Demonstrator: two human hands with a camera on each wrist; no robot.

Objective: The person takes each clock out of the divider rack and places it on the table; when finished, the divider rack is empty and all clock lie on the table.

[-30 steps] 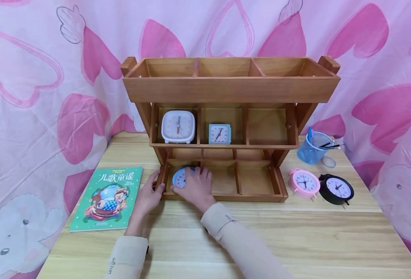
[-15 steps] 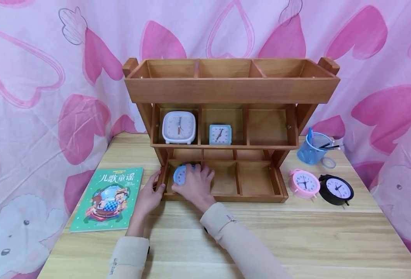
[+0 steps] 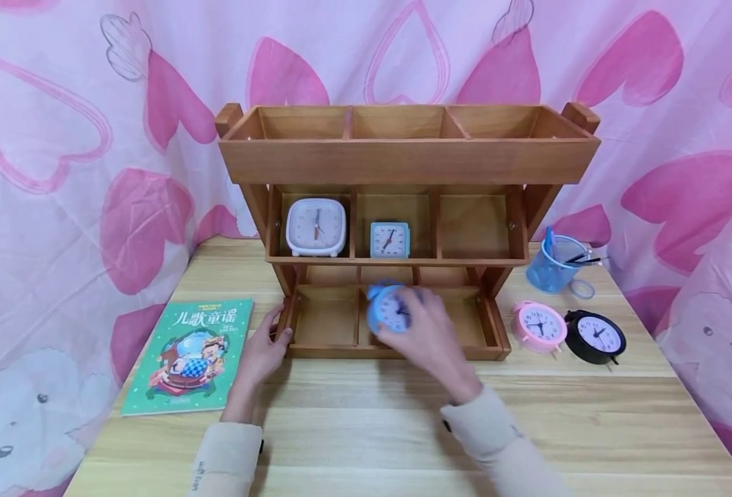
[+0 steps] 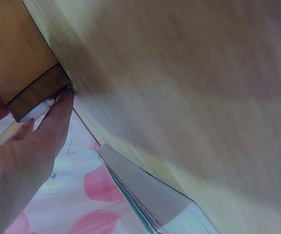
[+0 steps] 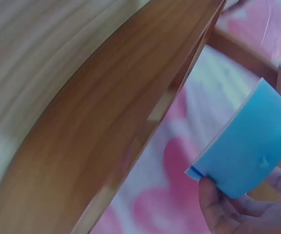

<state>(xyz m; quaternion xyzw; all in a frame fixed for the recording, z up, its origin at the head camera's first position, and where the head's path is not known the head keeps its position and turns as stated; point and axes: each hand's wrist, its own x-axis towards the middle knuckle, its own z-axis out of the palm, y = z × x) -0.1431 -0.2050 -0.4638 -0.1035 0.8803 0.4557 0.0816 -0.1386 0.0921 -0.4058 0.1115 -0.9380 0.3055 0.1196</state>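
Observation:
My right hand (image 3: 425,338) grips a round blue alarm clock (image 3: 383,310) in front of the middle compartment of the bottom tier, its fingers covering the right of the dial. The right wrist view shows the blue clock (image 5: 247,141) from the side, with the thumb and fingers (image 5: 213,202) on its casing. At the lower left corner of the brown wooden shelf (image 3: 403,162), my left hand (image 3: 265,352) holds the side panel. Up close, the left wrist view has the left hand (image 4: 28,151) pinching the wooden corner (image 4: 40,92) between thumb and fingers.
A white clock (image 3: 316,228) and a small turquoise square clock (image 3: 389,239) stand in the middle tier. Right of the shelf are a pink clock (image 3: 538,326), a black clock (image 3: 596,337), a blue pen holder (image 3: 552,269) and a tape roll (image 3: 583,289). A green book (image 3: 188,359) lies left.
My right hand has lifted the blue alarm clock out of the bottom left compartment and carried it right, to the middle one. The left hand stays on the shelf's corner.

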